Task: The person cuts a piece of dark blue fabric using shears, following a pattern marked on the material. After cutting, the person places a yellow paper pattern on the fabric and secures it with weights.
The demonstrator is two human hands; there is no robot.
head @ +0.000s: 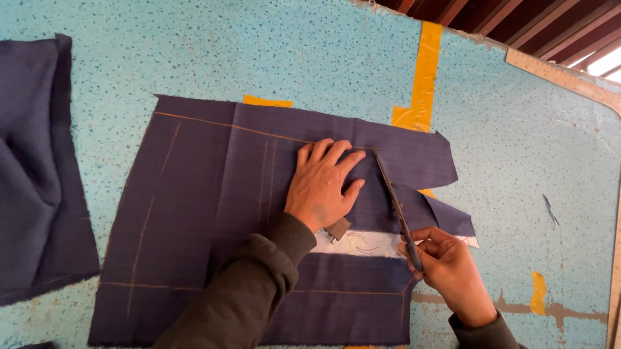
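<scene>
On the speckled blue table (247,50), I am watching 1 piece of navy cloth (207,222) lying flat, chalk-lined, with a white strip (371,243) showing through a gap in its right part. My left hand (323,184) is pressing palm-down on the cloth, fingers spread slightly and pointing up and to the right, forearm coming in from the lower left. My right hand (448,263) is curling its fingers closed around the handles of the scissors (396,205). The scissors' long axis is running from that hand up and to the left, tips lying just beside the left fingertips, blades sitting on the cloth along a cut edge. I cannot tell whether the blades are parted. More navy cloth (20,168) is lying at far left, well apart.
</scene>
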